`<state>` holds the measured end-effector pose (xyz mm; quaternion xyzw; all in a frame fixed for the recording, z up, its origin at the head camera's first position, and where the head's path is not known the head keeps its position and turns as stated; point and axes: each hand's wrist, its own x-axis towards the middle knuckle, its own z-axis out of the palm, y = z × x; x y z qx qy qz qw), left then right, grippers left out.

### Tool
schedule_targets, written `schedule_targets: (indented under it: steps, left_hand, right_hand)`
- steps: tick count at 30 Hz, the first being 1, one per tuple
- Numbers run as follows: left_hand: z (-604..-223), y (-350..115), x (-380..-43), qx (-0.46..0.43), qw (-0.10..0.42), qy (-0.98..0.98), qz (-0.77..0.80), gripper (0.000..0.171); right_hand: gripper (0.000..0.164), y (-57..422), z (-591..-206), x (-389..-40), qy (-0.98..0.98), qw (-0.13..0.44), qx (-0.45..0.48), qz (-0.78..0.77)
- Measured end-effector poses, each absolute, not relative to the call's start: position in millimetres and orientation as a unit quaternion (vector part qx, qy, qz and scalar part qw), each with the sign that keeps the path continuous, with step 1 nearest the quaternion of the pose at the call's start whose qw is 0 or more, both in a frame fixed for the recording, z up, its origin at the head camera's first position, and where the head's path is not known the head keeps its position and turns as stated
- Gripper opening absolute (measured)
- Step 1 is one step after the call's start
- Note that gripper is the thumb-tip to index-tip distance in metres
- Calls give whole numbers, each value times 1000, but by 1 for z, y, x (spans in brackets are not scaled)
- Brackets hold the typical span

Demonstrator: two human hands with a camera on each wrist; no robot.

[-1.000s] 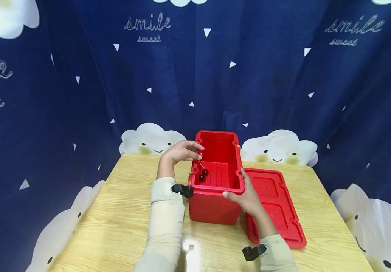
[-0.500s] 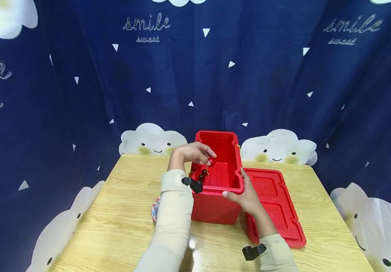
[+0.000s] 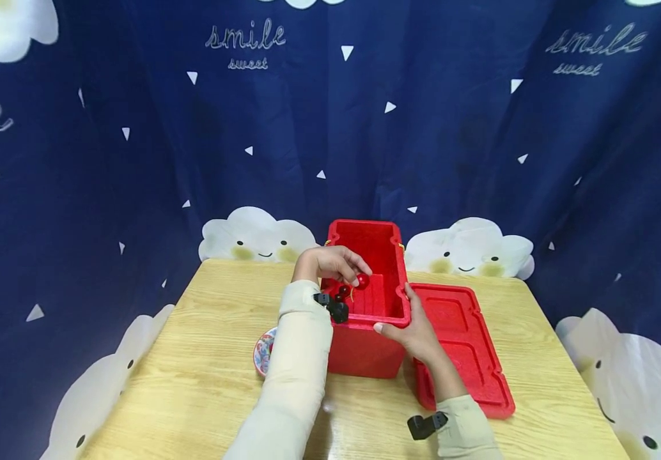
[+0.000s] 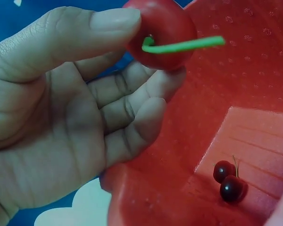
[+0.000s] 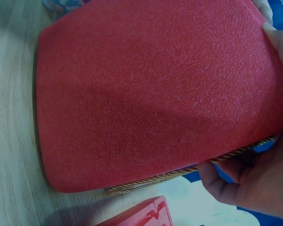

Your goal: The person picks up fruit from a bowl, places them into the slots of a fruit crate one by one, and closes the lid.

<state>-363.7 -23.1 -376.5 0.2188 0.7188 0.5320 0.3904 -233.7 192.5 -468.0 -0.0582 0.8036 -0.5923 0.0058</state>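
Head view first: my left hand (image 3: 337,263) reaches in over the box (image 3: 365,353), thumb and fingers pinching a fruit (image 3: 362,281) just inside the walls. My right hand (image 3: 419,331) grips the near right corner, thumb on the front edge, fingers along the side. The box stands mouth up, its long axis running away from me, two dark cherries (image 3: 343,291) low inside. To its right lies the lid (image 3: 463,345), flat, recessed face up, lengthwise away from me with a slight slant left. A patterned bowl (image 3: 263,351) peeks out beside my left sleeve (image 3: 298,383). All this on a pale wood-grain desk (image 3: 192,377), glossy near me, and behind it a navy curtain (image 3: 330,128) with smiling clouds and white triangles.

Over to the left wrist: the fruit is round and red, no long axis to call, its green stem (image 4: 186,45) pointing right. Below, the cherries lie on the grooved floor, stems up the picture.

Right wrist now: textured red wall nearly fills it, gold cord (image 5: 155,181) running along the edge by my fingers.
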Motion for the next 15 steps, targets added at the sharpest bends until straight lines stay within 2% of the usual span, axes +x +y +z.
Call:
schedule_targets:
  steps: [8,11,15]
  left_hand:
    - [-376,-19,-365,216,387,731,519,34]
    - [-373,-17,-364,219,376,737,517,36]
    - [-363,-20,-351,228,324,762,512,44]
  right_hand:
    - [107,189,-446,-224,790,15,-62,-610]
    - [108,191,-452,-227,796,4,-64,-602]
    - [111,193,-467,-235,797,5,-61,-601]
